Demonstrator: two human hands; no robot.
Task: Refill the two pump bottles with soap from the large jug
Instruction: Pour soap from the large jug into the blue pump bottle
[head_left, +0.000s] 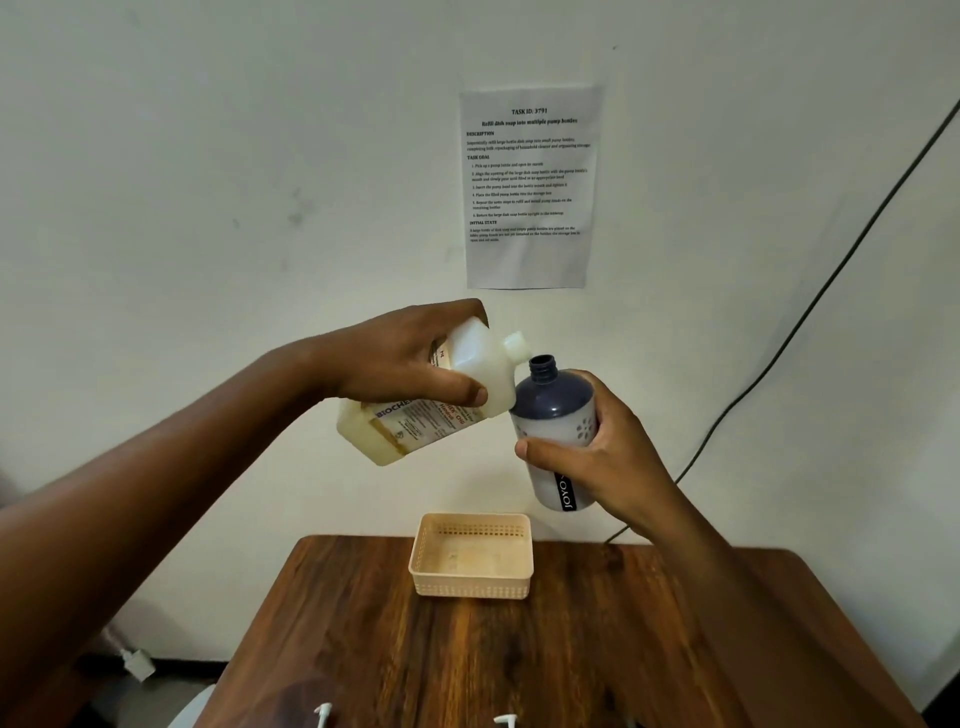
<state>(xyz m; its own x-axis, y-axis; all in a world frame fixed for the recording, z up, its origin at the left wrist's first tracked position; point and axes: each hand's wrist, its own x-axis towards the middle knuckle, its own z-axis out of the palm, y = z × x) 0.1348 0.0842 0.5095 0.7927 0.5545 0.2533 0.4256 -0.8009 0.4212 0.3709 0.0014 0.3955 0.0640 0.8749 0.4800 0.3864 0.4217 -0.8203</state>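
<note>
My left hand (405, 358) grips a large translucent jug (415, 415) of pale yellowish soap, tilted with its white spout (517, 347) pointing up and to the right. My right hand (597, 452) holds a dark blue and white pump bottle (550, 410) without its pump, neck open, leaning slightly left. The jug's spout is just left of and level with the bottle's mouth (543, 364). No soap stream shows. Both are held high above the wooden table (519, 649). Two white pump heads (322, 714) (506, 719) peek in at the bottom edge.
A beige perforated plastic basket (472, 556) sits at the far edge of the table, against the wall. A printed task sheet (530, 187) hangs on the wall. A dark cable (810, 312) runs down the wall on the right.
</note>
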